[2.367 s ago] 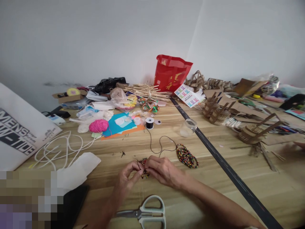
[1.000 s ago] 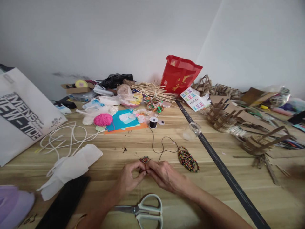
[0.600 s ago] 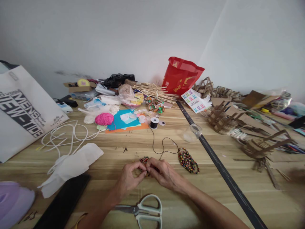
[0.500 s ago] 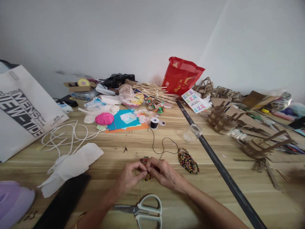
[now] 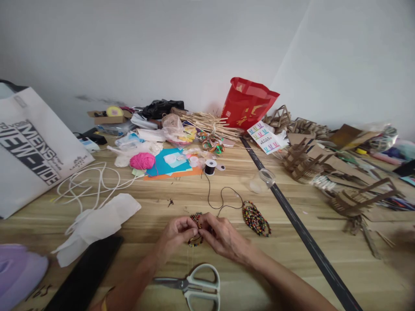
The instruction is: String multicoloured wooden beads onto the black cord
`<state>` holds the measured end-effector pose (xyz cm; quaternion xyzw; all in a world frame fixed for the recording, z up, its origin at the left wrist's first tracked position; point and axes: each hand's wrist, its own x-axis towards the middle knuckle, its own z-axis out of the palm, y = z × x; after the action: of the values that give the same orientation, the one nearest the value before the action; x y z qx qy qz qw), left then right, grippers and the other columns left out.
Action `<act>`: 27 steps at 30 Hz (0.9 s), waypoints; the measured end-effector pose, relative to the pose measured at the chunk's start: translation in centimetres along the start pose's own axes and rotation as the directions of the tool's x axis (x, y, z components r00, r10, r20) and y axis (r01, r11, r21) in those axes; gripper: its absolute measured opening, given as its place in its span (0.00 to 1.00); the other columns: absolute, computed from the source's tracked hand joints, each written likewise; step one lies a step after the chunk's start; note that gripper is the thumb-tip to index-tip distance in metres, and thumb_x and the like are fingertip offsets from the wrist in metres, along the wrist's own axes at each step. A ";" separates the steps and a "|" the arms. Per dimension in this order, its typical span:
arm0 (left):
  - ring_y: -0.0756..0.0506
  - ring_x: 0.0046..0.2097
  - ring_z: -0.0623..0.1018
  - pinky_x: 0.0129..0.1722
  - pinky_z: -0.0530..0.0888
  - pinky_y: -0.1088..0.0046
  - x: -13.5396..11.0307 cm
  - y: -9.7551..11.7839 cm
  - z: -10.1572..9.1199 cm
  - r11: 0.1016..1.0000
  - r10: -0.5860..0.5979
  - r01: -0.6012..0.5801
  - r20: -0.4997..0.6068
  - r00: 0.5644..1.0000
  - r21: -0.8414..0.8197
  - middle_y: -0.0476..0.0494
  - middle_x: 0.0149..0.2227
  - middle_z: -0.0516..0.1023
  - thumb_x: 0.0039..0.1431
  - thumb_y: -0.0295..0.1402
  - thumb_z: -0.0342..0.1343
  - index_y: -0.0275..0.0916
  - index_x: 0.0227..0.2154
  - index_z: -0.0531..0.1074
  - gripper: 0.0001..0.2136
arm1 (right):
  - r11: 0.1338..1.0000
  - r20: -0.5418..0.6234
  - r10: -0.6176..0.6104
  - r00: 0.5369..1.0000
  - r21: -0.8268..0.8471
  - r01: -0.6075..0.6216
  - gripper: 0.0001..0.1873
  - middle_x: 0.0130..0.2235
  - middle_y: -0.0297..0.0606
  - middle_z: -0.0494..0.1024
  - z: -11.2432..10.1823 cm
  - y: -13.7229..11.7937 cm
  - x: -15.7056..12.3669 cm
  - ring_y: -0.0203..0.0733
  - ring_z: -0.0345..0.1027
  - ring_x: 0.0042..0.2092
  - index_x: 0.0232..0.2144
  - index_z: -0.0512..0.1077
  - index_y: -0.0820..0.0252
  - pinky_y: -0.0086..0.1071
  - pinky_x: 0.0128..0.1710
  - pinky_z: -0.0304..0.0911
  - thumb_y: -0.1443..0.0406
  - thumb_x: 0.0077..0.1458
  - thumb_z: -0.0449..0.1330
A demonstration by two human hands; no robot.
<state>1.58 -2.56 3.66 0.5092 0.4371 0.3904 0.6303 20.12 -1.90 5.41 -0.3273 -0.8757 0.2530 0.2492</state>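
Note:
A loop of small multicoloured beads (image 5: 195, 242) lies between my two hands at the front middle of the table. My left hand (image 5: 175, 237) is closed in a pinch at its left side. From the right, my right hand (image 5: 222, 235) pinches at the same spot, fingertips almost touching the left ones. The exact bit of string between the fingertips is too small to see. Thin pale thread ends hang below the beads. Black cord (image 5: 222, 198) runs from a spool (image 5: 210, 167) to behind my right hand. White-handled scissors (image 5: 202, 283) lie just below my hands.
A coiled heap of bead strands (image 5: 256, 219) sits right of my hands. White paper (image 5: 100, 229), a black flat object (image 5: 87, 272) and white cable (image 5: 97, 181) lie left. Behind are pink yarn (image 5: 142, 160), a clear container (image 5: 264, 179) and a red bag (image 5: 248, 103). Small woven baskets (image 5: 301, 162) stand right.
My fingertips have shifted slightly, and more of the bead loop's lower part shows beneath them. Both hands remain in nearly the same place; the scissors and other things have not moved.

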 end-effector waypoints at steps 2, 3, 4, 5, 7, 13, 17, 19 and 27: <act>0.50 0.26 0.68 0.27 0.63 0.75 0.0 0.2 -0.1 1.000 -0.008 0.008 -0.012 1.000 -0.007 0.49 0.21 0.72 0.44 0.39 0.63 0.34 0.21 0.70 0.12 | 0.993 0.001 -0.064 0.998 -0.104 0.064 0.03 0.32 0.35 0.71 0.0 0.2 0.0 0.34 0.64 0.30 0.39 0.61 0.60 0.25 0.29 0.56 0.68 0.62 0.49; 0.50 0.26 0.69 0.27 0.63 0.75 0.0 0.2 -0.1 1.000 -0.008 0.007 -0.014 1.000 -0.008 0.49 0.21 0.73 0.44 0.39 0.63 0.35 0.21 0.70 0.12 | 0.983 0.008 -0.092 0.996 -0.157 0.092 0.03 0.32 0.36 0.70 0.0 0.2 0.0 0.35 0.64 0.30 0.38 0.61 0.60 0.25 0.29 0.56 0.69 0.63 0.48; 0.50 0.26 0.69 0.27 0.63 0.75 0.0 0.2 -0.1 1.000 -0.006 0.006 -0.014 1.000 -0.009 0.49 0.21 0.73 0.44 0.39 0.63 0.35 0.20 0.70 0.12 | 0.971 0.018 -0.116 0.993 -0.207 0.117 0.04 0.32 0.37 0.70 -0.1 0.3 0.0 0.36 0.64 0.31 0.38 0.62 0.60 0.26 0.29 0.56 0.69 0.63 0.47; 0.50 0.26 0.69 0.27 0.63 0.76 0.0 0.2 -0.1 1.000 -0.007 0.007 -0.014 1.000 -0.012 0.49 0.21 0.73 0.43 0.39 0.63 0.35 0.20 0.71 0.12 | 0.958 0.028 -0.135 0.990 -0.250 0.138 0.05 0.32 0.37 0.69 -0.2 0.3 0.0 0.36 0.64 0.31 0.37 0.62 0.60 0.26 0.29 0.56 0.69 0.63 0.47; 0.50 0.26 0.69 0.27 0.63 0.75 0.1 0.0 -0.1 1.000 -0.013 0.013 -0.009 1.000 -0.023 0.48 0.21 0.73 0.43 0.39 0.63 0.34 0.21 0.71 0.12 | 0.934 0.049 -0.165 0.985 -0.313 0.172 0.06 0.31 0.37 0.69 -0.3 0.2 0.1 0.36 0.63 0.31 0.38 0.64 0.60 0.26 0.27 0.56 0.70 0.62 0.47; 0.49 0.26 0.71 0.29 0.65 0.74 0.1 -0.1 -0.2 0.999 -0.016 0.016 0.005 1.000 -0.046 0.47 0.22 0.75 0.43 0.37 0.64 0.34 0.21 0.72 0.11 | 0.909 0.040 -0.239 0.970 -0.343 0.238 0.13 0.34 0.39 0.71 -0.6 -0.1 0.2 0.38 0.65 0.35 0.47 0.65 0.59 0.26 0.30 0.60 0.71 0.62 0.47; 0.49 0.26 0.70 0.29 0.65 0.74 0.1 0.0 -0.1 0.999 -0.031 0.031 -0.014 0.999 -0.040 0.48 0.21 0.75 0.42 0.37 0.63 0.34 0.20 0.71 0.11 | 0.937 -0.007 -0.225 0.974 -0.277 0.215 0.10 0.36 0.40 0.72 -0.1 0.3 0.1 0.38 0.66 0.37 0.41 0.69 0.60 0.27 0.32 0.62 0.70 0.63 0.48; 0.50 0.25 0.69 0.28 0.64 0.75 0.1 0.1 0.0 0.999 -0.042 0.041 -0.032 0.999 -0.029 0.50 0.20 0.73 0.41 0.37 0.63 0.35 0.20 0.71 0.10 | 0.959 -0.043 -0.201 0.979 -0.213 0.187 0.09 0.38 0.41 0.73 0.3 0.7 0.0 0.39 0.67 0.39 0.40 0.70 0.60 0.28 0.35 0.63 0.69 0.62 0.49; 0.49 0.26 0.69 0.29 0.64 0.74 0.2 0.2 0.0 0.999 -0.045 0.043 -0.093 0.995 -0.023 0.50 0.20 0.73 0.40 0.37 0.63 0.36 0.20 0.72 0.10 | 0.986 -0.158 -0.057 0.986 0.149 0.081 0.08 0.36 0.41 0.74 0.8 0.6 0.6 0.37 0.69 0.38 0.36 0.73 0.62 0.29 0.37 0.65 0.67 0.61 0.53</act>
<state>1.64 -2.38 3.83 0.4740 0.4730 0.4045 0.6229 19.50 -1.29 4.58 -0.2949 -0.8424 0.2857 0.3489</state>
